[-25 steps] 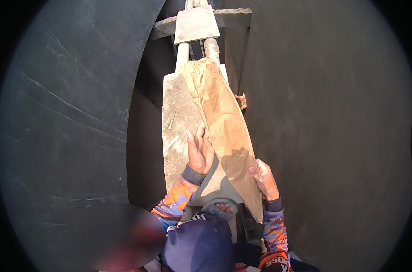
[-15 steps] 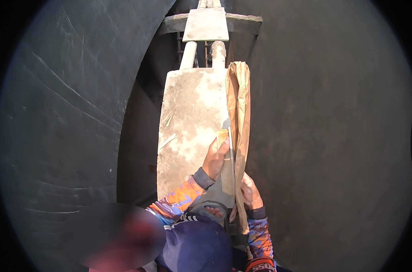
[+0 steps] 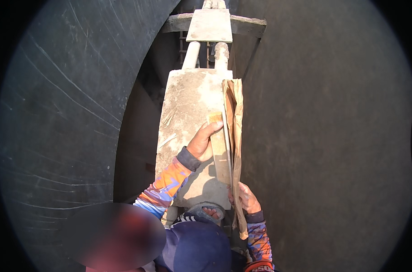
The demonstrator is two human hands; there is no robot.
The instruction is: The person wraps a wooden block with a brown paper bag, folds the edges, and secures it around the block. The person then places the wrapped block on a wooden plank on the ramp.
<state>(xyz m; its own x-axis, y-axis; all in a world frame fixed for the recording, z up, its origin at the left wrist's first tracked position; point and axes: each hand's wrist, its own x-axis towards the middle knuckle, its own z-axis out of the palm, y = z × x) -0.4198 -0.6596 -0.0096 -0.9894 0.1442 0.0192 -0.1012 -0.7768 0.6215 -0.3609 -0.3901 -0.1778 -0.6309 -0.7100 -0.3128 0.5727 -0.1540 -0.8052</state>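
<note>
My left hand point(image 3: 202, 139) grips a long, flat, yellowish board point(image 3: 220, 156), its thumb over the right edge and its other fingers hidden. Against that edge stands a long brown paper wrapper point(image 3: 236, 118), folded lengthwise, with a thin pale strip point(image 3: 226, 140) along its left side. Lower down, my right hand point(image 3: 247, 199) is closed on the wrapper from the right, some fingers hidden behind the paper. Both hands are over a pale, dusty plank point(image 3: 190, 97).
Two thick poles point(image 3: 192, 55) run beyond the plank to a smaller board point(image 3: 209, 26) and a crossbeam point(image 3: 248, 26). A curved dark sheet point(image 3: 70, 113) rises on the left, beside a dark gap. A large dark grey surface point(image 3: 324, 136) spans the right. Wood slivers point(image 3: 168, 140) lie on the plank.
My left hand has moved left and slightly up, and more of the yellowish board shows. The wrapper's top has shifted down and left. My right hand has stayed low on the wrapper.
</note>
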